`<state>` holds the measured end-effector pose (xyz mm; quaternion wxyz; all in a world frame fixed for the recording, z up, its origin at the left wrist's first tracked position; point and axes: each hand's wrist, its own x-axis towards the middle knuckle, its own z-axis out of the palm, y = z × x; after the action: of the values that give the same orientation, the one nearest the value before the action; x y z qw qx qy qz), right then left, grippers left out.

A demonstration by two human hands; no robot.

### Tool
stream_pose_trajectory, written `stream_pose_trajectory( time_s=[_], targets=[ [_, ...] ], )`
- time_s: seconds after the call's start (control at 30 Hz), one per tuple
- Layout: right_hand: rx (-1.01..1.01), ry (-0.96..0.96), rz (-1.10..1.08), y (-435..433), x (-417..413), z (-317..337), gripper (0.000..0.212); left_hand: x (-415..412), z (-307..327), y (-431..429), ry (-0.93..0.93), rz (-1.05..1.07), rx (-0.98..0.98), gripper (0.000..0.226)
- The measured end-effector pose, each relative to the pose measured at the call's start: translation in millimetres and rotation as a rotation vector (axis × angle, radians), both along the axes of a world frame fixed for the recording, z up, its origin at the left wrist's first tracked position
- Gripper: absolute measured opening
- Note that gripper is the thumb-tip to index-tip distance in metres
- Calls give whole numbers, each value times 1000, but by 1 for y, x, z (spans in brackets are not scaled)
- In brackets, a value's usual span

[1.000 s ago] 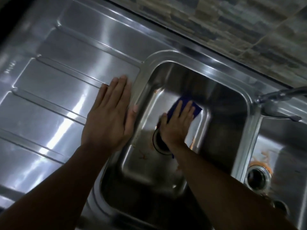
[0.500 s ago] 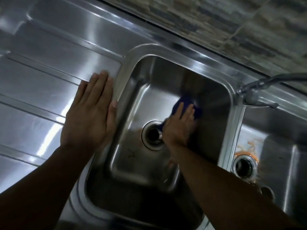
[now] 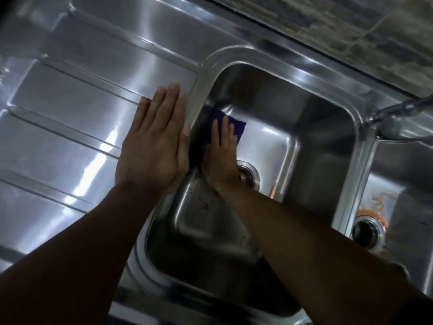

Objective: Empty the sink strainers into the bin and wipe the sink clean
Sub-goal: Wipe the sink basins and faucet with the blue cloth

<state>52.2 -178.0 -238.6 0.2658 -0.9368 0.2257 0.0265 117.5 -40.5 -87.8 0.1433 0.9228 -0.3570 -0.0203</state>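
A stainless steel sink basin [image 3: 323, 141] fills the middle of the view. My right hand [image 3: 221, 156] lies flat inside it, pressing a dark blue cloth [image 3: 235, 126] against the floor near the left wall. The open drain hole [image 3: 248, 175] shows just right of that hand. My left hand [image 3: 155, 146] rests flat, fingers together, on the ribbed draining board [image 3: 70, 118] at the basin's left rim, holding nothing. Small reddish specks [image 3: 203, 205] and an orange scrap [image 3: 273, 190] lie on the basin floor.
A second basin [image 3: 403, 202] at the right has orange scraps around its drain [image 3: 366, 232]. The tap spout [image 3: 403, 107] reaches in over the divider from the right. A tiled wall [image 3: 351, 31] runs behind the sink.
My right hand has slid the blue cloth from right of the drain to the far left side of the basin floor. My left hand stays pressed on the draining board.
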Motion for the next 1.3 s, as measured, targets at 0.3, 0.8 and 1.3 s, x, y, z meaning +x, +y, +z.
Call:
stream_pose_trajectory(
  time_s=[0.3,0.8,1.3],
  targets=[
    [25,-10,914,16,-142,9,75,-5,6,-2,-17,8,-27,55],
    [83,237,943,25,-133,39,66,-6,11,-2,-11,-1,28,56],
    [-17,658,-111,15,-177,50,80,-5,12,0,19,-17,1,55]
  ],
)
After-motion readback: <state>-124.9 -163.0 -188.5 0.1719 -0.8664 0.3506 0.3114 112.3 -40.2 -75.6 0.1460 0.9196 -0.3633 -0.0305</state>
